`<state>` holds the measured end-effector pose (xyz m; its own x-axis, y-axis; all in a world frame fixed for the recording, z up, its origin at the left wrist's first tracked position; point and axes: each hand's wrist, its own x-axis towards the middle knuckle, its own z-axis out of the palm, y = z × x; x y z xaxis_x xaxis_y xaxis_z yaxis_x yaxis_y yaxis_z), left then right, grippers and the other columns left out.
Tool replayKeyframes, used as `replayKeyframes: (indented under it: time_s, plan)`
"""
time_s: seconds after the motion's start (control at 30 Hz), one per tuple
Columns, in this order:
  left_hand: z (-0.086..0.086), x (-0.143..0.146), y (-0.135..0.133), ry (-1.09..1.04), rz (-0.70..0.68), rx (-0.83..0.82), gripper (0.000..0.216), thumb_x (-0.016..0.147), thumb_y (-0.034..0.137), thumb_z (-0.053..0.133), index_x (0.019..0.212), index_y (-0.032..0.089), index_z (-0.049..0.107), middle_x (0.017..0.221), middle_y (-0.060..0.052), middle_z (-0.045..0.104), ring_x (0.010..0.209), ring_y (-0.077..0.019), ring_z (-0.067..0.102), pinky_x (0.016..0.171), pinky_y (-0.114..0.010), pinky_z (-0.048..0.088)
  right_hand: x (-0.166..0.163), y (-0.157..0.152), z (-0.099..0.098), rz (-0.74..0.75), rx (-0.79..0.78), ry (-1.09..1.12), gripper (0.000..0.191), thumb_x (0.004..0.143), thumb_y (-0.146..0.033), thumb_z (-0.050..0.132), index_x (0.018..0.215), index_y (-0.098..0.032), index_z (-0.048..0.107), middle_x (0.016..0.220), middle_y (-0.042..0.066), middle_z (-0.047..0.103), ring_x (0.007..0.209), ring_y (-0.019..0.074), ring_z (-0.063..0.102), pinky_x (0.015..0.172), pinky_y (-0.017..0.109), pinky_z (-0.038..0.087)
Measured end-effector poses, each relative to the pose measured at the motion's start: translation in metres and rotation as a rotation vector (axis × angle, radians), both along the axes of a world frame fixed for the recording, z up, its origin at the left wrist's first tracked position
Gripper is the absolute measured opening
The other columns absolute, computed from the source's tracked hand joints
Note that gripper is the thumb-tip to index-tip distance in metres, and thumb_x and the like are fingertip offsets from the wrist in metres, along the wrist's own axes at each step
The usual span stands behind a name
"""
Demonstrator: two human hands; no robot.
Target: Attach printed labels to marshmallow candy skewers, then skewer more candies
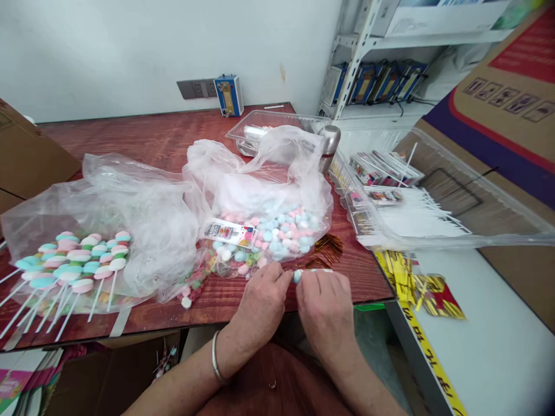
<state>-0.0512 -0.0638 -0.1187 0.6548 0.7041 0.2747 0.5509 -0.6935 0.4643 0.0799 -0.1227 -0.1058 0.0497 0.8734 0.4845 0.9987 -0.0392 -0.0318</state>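
My left hand [263, 300] and my right hand [326, 306] meet at the front edge of the red wooden table [143, 138]. Both pinch a small blue marshmallow candy on a white stick [297, 276] held between them. Just beyond my fingers lies a clear plastic bag of loose pink, blue and white candies [277, 231] with a printed label on it. At the left, a heap of finished lollipops [71, 263] with white sticks rests on another clear bag. A silver bangle circles my left wrist.
A clear tray of white sticks and printed wrappers [403, 214] sits at the right. Yellow and red ties [416, 286] lie on a white surface. A metal flask [329, 147], a second clear tray, cardboard boxes and a shelf stand behind.
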Motion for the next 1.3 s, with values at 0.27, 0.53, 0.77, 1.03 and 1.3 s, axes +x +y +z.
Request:
replayKeyframes:
  time_s: [0.27, 0.53, 0.77, 1.03, 1.3]
  plan:
    - [-0.003, 0.003, -0.001, -0.177, 0.075, 0.125, 0.025, 0.096, 0.01, 0.044, 0.111, 0.018, 0.061, 0.085, -0.004, 0.061, 0.076, -0.018, 0.056, 0.07, -0.03, 0.047, -0.02, -0.005, -0.014, 0.012, 0.142, 0.112, 0.022, 0.096, -0.012, 0.052, 0.076, -0.021, 0.049, 0.066, 0.002, 0.049, 0.067, 0.0201, 0.044, 0.072, 0.038, 0.041]
    - [0.002, 0.016, 0.007, -0.703, 0.256, -0.708, 0.009, 0.085, 0.016, 0.061, 0.086, 0.017, 0.07, 0.077, -0.001, 0.064, 0.071, -0.0133, 0.055, 0.069, -0.025, 0.043, -0.019, 0.002, -0.017, -0.025, 0.223, 0.346, 0.017, 0.093, -0.012, 0.054, 0.079, -0.021, 0.051, 0.068, 0.002, 0.056, 0.066, 0.0198, 0.051, 0.067, 0.034, 0.042]
    - [0.003, 0.028, 0.007, -1.13, 0.246, -1.461, 0.031, 0.067, 0.033, 0.081, 0.067, 0.014, 0.057, 0.054, 0.006, 0.044, 0.05, -0.0049, 0.032, 0.049, -0.018, 0.025, -0.005, 0.007, -0.021, 0.002, 0.028, 1.087, 0.008, 0.092, -0.025, 0.054, 0.093, -0.02, 0.06, 0.09, 0.005, 0.065, 0.08, 0.0185, 0.062, 0.073, 0.03, 0.049]
    - [-0.007, 0.025, 0.006, -0.954, 0.204, -1.082, 0.016, 0.087, 0.031, 0.063, 0.085, 0.016, 0.062, 0.064, 0.005, 0.048, 0.056, -0.0081, 0.039, 0.054, -0.02, 0.033, -0.005, 0.006, -0.013, 0.05, -0.101, 1.075, 0.021, 0.096, -0.03, 0.05, 0.081, -0.02, 0.061, 0.081, 0.002, 0.065, 0.074, 0.0167, 0.059, 0.068, 0.026, 0.043]
    - [-0.022, 0.008, 0.011, -0.378, -0.013, -0.003, 0.029, 0.097, 0.013, 0.04, 0.117, 0.016, 0.06, 0.093, -0.009, 0.066, 0.087, -0.0197, 0.061, 0.078, -0.032, 0.05, 0.008, 0.006, -0.016, 0.146, -0.137, 0.99, 0.019, 0.096, -0.024, 0.049, 0.078, -0.02, 0.055, 0.076, -0.001, 0.058, 0.071, 0.0148, 0.052, 0.067, 0.025, 0.038]
